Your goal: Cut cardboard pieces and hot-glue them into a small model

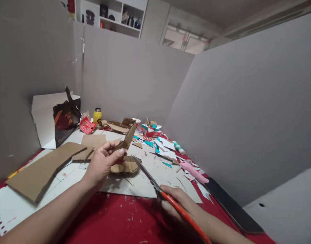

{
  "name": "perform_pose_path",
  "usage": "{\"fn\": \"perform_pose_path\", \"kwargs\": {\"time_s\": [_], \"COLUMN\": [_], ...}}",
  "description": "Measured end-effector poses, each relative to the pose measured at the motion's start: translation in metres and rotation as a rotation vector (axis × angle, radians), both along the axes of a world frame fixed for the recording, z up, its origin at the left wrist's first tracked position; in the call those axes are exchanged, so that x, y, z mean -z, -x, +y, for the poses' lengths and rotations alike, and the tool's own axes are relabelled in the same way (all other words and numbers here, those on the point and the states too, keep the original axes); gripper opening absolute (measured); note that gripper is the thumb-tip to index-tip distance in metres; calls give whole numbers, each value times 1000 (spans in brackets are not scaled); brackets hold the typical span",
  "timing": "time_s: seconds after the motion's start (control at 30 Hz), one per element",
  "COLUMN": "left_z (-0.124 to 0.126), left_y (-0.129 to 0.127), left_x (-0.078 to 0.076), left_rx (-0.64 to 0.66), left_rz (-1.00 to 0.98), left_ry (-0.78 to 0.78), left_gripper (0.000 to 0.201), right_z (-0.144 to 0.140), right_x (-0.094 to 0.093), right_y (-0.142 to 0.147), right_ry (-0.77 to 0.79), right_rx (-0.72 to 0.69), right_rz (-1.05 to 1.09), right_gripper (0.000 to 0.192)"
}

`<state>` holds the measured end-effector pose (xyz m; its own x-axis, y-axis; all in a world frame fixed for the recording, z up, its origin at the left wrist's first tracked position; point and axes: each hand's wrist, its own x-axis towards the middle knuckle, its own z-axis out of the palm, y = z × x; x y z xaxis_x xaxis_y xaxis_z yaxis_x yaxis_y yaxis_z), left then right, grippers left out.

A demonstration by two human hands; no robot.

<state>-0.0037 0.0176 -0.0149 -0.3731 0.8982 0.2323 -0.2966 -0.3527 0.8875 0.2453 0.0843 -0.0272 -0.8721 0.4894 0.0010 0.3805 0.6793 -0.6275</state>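
My left hand (105, 159) pinches a narrow, folded strip of brown cardboard (129, 137) that points up and away. Below that strip, a shallow oval cardboard tray (124, 166) lies on the white board (145, 184). My right hand (175, 200) is closed round the orange-red handles of a pair of scissors (168, 196). The scissor blades look closed or almost so, and their tips are just right of the oval tray, apart from the strip. Part of the right hand's grip is hidden behind the handles.
Large cardboard pieces (47, 166) lie at left. Behind stand a yellow jar (97, 115) and a dark box (66, 118). Paper scraps, a pink tool (193, 172) and a black slab (231, 203) are at right. Grey partitions (135, 74) enclose the red-covered table (114, 217).
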Motion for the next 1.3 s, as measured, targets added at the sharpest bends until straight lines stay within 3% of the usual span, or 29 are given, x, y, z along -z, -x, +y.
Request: {"fn": "perform_pose_path", "kwargs": {"time_s": [0.23,0.67,0.87,1.03,1.17,1.3], "left_z": [-1,4,5,5,5,4], "left_y": [-2,-1,-2,-3,-3,-8], "left_x": [0,6,4,3,5,7], "left_rx": [51,0,31,130,167,117], "left_rz": [56,80,130,162,186,218], "left_ry": [85,148,227,277,286,281], "left_gripper": [18,18,15,15,12,16], "right_z": [-1,9,11,15,16,17], "right_x": [-8,-9,1,11,6,8], "right_y": [2,10,7,-5,-9,-10], "right_ry": [-9,-40,-7,145,108,113], "right_rx": [22,0,28,-9,-26,-36], "right_rz": [-11,-77,-97,-34,-62,-38], "right_gripper": [28,34,34,33,36,35]}}
